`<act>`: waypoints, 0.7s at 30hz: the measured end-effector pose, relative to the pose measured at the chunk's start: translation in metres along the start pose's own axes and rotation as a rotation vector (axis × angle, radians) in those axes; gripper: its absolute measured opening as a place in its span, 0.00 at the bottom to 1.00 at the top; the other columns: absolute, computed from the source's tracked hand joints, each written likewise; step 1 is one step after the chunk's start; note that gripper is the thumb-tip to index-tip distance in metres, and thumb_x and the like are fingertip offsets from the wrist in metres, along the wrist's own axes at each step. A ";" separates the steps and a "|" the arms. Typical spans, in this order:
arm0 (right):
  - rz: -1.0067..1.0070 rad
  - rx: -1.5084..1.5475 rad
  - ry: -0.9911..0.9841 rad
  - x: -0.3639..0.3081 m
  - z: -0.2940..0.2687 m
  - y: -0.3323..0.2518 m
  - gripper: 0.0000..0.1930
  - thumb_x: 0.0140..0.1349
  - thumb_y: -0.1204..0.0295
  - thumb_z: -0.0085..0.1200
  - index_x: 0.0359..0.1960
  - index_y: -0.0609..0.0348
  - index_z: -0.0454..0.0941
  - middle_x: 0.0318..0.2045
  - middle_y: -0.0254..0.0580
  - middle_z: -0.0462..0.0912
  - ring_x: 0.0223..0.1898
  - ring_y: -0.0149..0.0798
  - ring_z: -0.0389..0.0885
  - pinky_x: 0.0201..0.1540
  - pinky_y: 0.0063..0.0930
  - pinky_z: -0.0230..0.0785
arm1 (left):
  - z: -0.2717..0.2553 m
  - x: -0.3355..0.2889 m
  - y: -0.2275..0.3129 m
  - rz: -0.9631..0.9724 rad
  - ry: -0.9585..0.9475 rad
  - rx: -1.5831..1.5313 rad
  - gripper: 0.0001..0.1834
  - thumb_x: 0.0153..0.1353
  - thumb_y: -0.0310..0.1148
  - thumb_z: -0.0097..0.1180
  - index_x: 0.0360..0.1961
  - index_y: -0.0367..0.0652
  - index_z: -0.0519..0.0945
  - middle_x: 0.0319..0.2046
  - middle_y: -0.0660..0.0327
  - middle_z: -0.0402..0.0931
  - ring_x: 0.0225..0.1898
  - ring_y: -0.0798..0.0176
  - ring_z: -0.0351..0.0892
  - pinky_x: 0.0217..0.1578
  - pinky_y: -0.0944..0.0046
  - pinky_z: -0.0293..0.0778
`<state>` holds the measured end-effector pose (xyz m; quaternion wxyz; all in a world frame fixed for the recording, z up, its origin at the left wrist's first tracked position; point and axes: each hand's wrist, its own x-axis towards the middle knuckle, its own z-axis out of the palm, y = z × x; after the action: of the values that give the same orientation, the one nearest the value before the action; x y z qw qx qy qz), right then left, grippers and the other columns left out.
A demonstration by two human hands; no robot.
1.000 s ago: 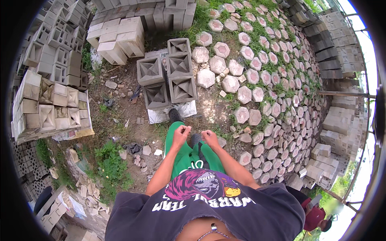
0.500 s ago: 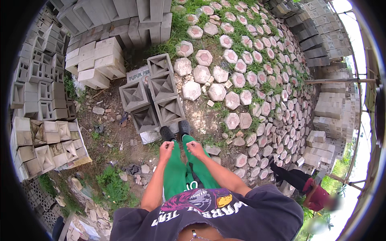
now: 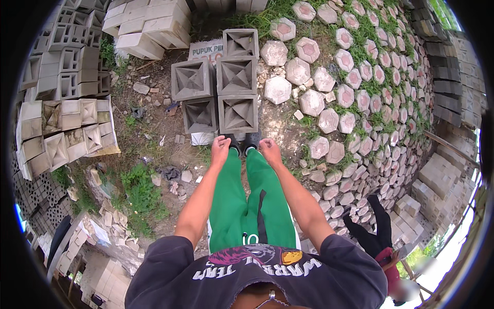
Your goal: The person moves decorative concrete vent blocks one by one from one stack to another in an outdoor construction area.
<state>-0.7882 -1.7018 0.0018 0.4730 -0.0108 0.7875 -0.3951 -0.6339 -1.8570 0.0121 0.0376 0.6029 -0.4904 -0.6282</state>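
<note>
Several grey square concrete blocks with patterned, recessed faces stand packed together on the ground just beyond my shoes. The nearest right-hand block (image 3: 237,114) lies in front of my feet, and a nearest left-hand block (image 3: 199,115) is beside it. My left hand (image 3: 220,150) hovers by the near edge of these blocks with its fingers curled in and nothing visible in them. To the right of the near block, my right hand (image 3: 270,150) is also loosely closed, and no object shows in it. Both arms reach forward over my green trousers.
Rows of hexagonal pavers (image 3: 311,103) cover the grassy ground at right. Pale blocks (image 3: 67,131) are stacked at left, and more blocks (image 3: 149,26) stand at far left. A printed sack (image 3: 206,49) lies behind the grey blocks. Another person (image 3: 378,221) is at lower right.
My view has turned, so the grey blocks now appear straighter, higher and slightly further right. My hands have moved a little apart and closer to the near blocks; their fingers remain curled.
</note>
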 end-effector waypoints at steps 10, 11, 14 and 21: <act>-0.060 -0.242 0.024 0.157 0.046 0.030 0.40 0.52 0.51 0.61 0.56 0.72 0.63 0.49 0.60 0.74 0.51 0.49 0.74 0.54 0.37 0.66 | 0.009 0.177 -0.084 0.088 0.127 0.213 0.44 0.54 0.44 0.63 0.63 0.31 0.55 0.59 0.42 0.62 0.61 0.50 0.64 0.60 0.57 0.60; -0.067 -0.232 0.022 0.170 0.058 0.032 0.42 0.52 0.50 0.61 0.58 0.72 0.61 0.50 0.62 0.73 0.53 0.51 0.73 0.56 0.37 0.65 | 0.004 0.196 -0.098 0.083 0.115 0.179 0.45 0.52 0.45 0.63 0.63 0.31 0.56 0.59 0.41 0.63 0.61 0.50 0.65 0.60 0.58 0.60; -0.066 -0.153 0.008 0.195 0.066 0.031 0.43 0.50 0.49 0.62 0.59 0.71 0.60 0.50 0.60 0.74 0.53 0.49 0.74 0.56 0.37 0.64 | 0.013 0.223 -0.098 0.039 0.074 0.255 0.39 0.54 0.47 0.62 0.58 0.30 0.64 0.50 0.46 0.73 0.51 0.56 0.74 0.53 0.61 0.67; -0.024 -0.142 0.021 0.216 0.072 0.046 0.38 0.50 0.52 0.64 0.55 0.68 0.66 0.47 0.55 0.77 0.49 0.46 0.77 0.53 0.35 0.67 | 0.025 0.222 -0.091 0.023 0.061 0.316 0.35 0.53 0.53 0.60 0.49 0.31 0.74 0.44 0.48 0.78 0.48 0.54 0.76 0.50 0.59 0.68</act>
<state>-0.8371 -1.7985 -0.2042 0.4577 -0.0499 0.8184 -0.3438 -0.6639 -1.9373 -0.2133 -0.0356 0.6144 -0.5886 -0.5243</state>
